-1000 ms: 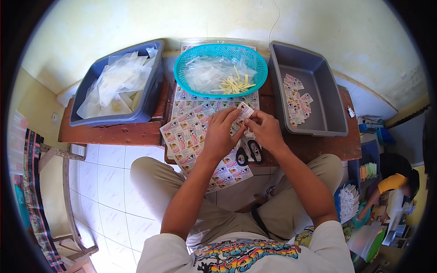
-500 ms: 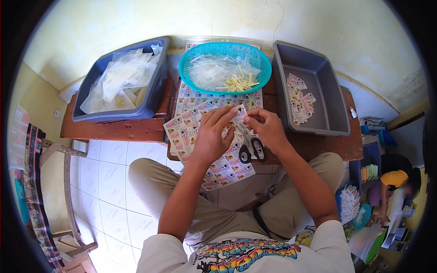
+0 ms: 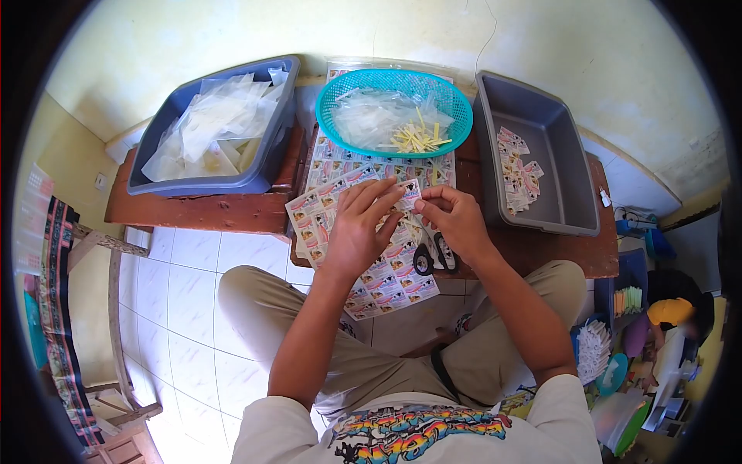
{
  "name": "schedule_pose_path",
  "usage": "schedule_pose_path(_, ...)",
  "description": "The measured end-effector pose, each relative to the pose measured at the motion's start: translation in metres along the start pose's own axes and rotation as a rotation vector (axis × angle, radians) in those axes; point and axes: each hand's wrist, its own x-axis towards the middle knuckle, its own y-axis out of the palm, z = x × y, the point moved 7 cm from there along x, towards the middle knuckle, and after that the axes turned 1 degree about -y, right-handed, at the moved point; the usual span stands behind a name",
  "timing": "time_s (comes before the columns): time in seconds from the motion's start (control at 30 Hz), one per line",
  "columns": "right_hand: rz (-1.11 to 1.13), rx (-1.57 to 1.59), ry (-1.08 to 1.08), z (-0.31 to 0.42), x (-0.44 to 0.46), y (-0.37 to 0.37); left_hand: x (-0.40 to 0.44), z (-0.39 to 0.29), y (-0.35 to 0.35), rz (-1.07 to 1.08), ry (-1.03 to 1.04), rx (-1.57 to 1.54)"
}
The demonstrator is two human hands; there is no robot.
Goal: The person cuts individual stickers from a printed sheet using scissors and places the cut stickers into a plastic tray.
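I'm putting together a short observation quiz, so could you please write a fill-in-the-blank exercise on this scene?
The yellow strips lie in the oval ____.
The scissors have ____ handles.
The tub of translucent sheets stands on the ____.
The small label is held by the left hand and the ____.

Answers: basket; black; left; right hand.

"Where can your right hand [image 3: 454, 219] pass?"
"Rightward, over the near rim of the grey tub [image 3: 556, 182], onto its bare right side."
"And straight ahead?"
"The turquoise basket [image 3: 325, 127] blocks you; scissors [image 3: 430, 254] lie between your wrists."
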Motion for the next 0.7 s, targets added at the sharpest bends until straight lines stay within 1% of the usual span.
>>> schedule_pose_path(0.17,-0.030,0.011,0.007,0.003,-0.005,0.000,0.000,0.003,0.000,-0.005,0.008,0.015)
schedule_pose_path(0.23,-0.068,-0.285,-0.111,0.014,-0.012,-0.003,0.000,0.007,0.000,-0.009,-0.007,0.000)
schedule_pose_path(0.27,-0.064,-0.285,-0.110,0.016,-0.016,-0.003,-0.001,0.008,0.000,-0.010,-0.011,0.001)
schedule_pose_path(0.33,0.036,-0.518,-0.114,0.018,-0.026,0.001,-0.002,0.011,0.000,-0.016,-0.020,0.014)
schedule_pose_path(0.37,0.040,-0.519,-0.114,0.013,-0.031,0.001,-0.003,0.012,0.001,-0.017,-0.023,0.015)
schedule_pose_path(0.43,0.078,-0.839,-0.168,0.005,-0.038,0.004,-0.004,0.014,0.002,-0.018,-0.041,0.024)
schedule_pose_path(0.47,0.079,-0.840,-0.172,0.007,-0.042,0.006,-0.004,0.015,0.003,-0.021,-0.041,0.026)
schedule_pose_path(0.53,0.104,-1.031,-0.076,0.007,-0.049,0.010,-0.006,0.020,0.008,-0.002,-0.068,0.001)
schedule_pose_path(0.57,0.103,-1.031,-0.080,0.004,-0.050,0.010,-0.007,0.021,0.009,-0.004,-0.066,0.003)
schedule_pose_path(0.63,0.198,-1.046,-0.112,-0.008,-0.050,0.016,-0.008,0.023,0.014,0.016,-0.071,0.008)
schedule_pose_path(0.7,0.193,-1.070,-0.127,-0.007,-0.051,0.019,-0.008,0.022,0.016,0.025,-0.075,-0.007)
